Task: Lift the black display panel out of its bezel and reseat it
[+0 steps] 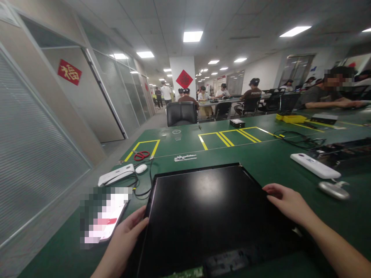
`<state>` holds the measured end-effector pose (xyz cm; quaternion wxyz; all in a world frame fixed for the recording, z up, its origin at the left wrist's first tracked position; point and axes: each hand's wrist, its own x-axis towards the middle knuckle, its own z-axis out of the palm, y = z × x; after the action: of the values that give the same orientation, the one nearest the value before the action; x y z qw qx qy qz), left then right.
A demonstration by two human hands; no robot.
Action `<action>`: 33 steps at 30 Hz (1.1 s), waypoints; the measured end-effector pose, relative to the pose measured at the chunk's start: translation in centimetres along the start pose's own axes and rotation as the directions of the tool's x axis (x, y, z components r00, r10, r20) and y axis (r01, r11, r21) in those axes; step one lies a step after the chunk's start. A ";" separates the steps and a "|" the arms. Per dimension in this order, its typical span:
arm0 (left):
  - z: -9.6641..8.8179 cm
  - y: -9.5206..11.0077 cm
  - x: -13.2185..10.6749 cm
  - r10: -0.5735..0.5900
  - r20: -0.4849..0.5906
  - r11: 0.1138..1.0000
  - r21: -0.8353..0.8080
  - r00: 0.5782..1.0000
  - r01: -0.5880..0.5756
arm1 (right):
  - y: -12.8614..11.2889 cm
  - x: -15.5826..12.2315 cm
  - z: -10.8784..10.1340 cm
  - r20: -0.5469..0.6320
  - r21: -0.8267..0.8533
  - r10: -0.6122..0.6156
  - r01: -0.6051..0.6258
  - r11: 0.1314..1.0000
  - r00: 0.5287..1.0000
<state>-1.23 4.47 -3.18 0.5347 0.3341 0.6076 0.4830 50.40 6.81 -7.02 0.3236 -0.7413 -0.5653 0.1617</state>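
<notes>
A large flat black panel (208, 216), like a monitor lying face up, rests on the green table (261, 154) right in front of me. My left hand (127, 235) lies against the panel's left edge, fingers stretched along it. My right hand (286, 202) rests on the panel's right edge, fingers extended and flat. Neither hand is wrapped round anything.
A phone (108, 220) lies by my left hand. Behind it are a white power strip (116, 174), a white mouse (141, 168), cables and red scissors (141, 155). At right lie a white device (314, 165) and a silver mouse (334, 190). People sit at far tables; an office chair (181, 114) stands opposite.
</notes>
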 end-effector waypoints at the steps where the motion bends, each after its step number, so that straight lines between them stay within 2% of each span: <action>1: 0.0 -0.1 0.0 -0.028 -0.005 0.997 -0.067 1.000 0.027 | 0.1 0.0 0.0 -0.004 -0.002 -0.005 0.005 1.000 1.000; 4: -0.1 -0.3 -0.1 -0.033 -0.039 0.980 -0.195 0.999 0.024 | 0.3 0.1 0.1 -0.024 -0.014 -0.016 0.016 1.000 1.000; 7: 0.1 -0.2 -0.4 -0.033 -0.045 0.972 -0.234 0.998 0.021 | 0.5 0.1 0.1 -0.031 -0.021 -0.011 0.010 1.000 0.999; 13: 1.0 0.6 -1.0 -0.058 -0.105 0.977 -0.213 0.993 0.034 | 0.4 0.1 0.0 -0.017 -0.052 -0.025 0.024 0.998 1.000; 17: 1.1 0.3 -0.7 -0.065 -0.113 0.972 -0.233 0.991 0.038 | 0.4 0.0 0.1 -0.007 -0.062 -0.033 0.033 0.998 0.999; 23: 0.6 -0.9 0.5 0.027 -0.162 0.985 -0.164 0.986 -0.054 | 0.4 0.0 0.1 -0.013 -0.076 -0.037 0.036 0.996 0.999; 29: 0.0 -2.0 1.8 -0.022 -0.117 0.975 -0.224 0.993 -0.005 | 0.2 0.0 -0.1 0.026 -0.083 -0.015 0.017 0.996 1.000; 33: 0.0 -2.2 1.7 -0.026 -0.075 0.976 -0.218 0.997 0.009 | 0.4 0.0 0.1 0.005 -0.082 -0.033 0.033 0.996 0.999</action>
<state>-1.38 5.35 -5.83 0.5483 0.2490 0.5744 0.5545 50.71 6.78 -7.35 0.2944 -0.7443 -0.5843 0.1341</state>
